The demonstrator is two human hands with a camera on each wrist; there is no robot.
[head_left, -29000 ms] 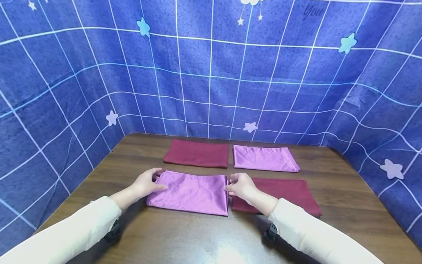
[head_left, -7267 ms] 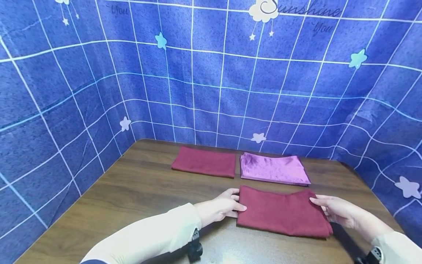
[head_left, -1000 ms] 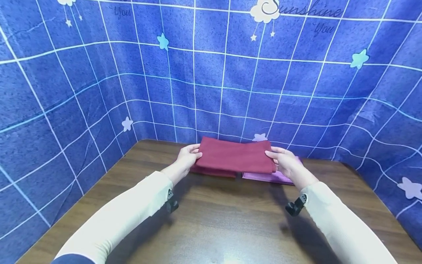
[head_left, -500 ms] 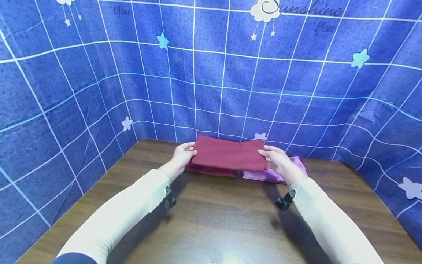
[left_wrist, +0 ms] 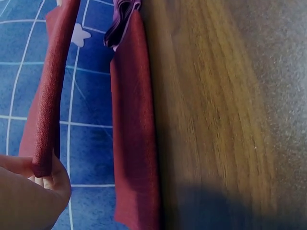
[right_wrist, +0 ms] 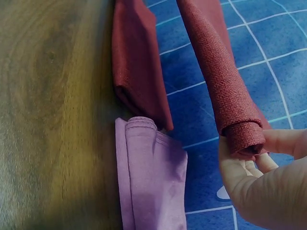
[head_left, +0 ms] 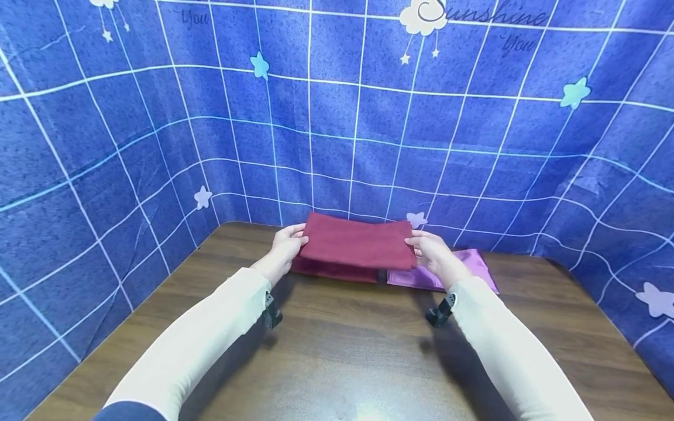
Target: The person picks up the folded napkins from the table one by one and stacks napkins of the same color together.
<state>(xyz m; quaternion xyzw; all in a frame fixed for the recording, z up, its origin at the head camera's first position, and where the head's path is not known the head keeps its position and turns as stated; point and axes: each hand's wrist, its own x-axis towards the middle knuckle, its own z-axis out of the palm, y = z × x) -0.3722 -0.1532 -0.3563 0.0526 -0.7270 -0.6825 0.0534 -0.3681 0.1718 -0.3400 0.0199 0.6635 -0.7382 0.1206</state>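
A folded dark red cloth (head_left: 358, 241) hangs level in the air between both hands near the back of the table. My left hand (head_left: 285, 248) pinches its left end, thumb on top and fingers beneath. At its right end my right hand (head_left: 433, 255) grips the same way, and the right wrist view shows the rolled layers of the fold. Below the held cloth lies a second folded dark red cloth (left_wrist: 134, 129), mostly hidden from the head view. Beside it on the right is a folded shiny purple cloth (right_wrist: 151, 177), partly covered by my right hand and wrist.
The brown wooden table (head_left: 337, 345) stretches in front of the cloths. Behind it and along both sides hangs a blue curtain (head_left: 337, 105) with white grid lines and stars, close to the table's back edge.
Over the last second both hands have carried the held red cloth leftward, more squarely above the other red one. Much earlier, a purple cloth lay front left; it is gone from that spot.
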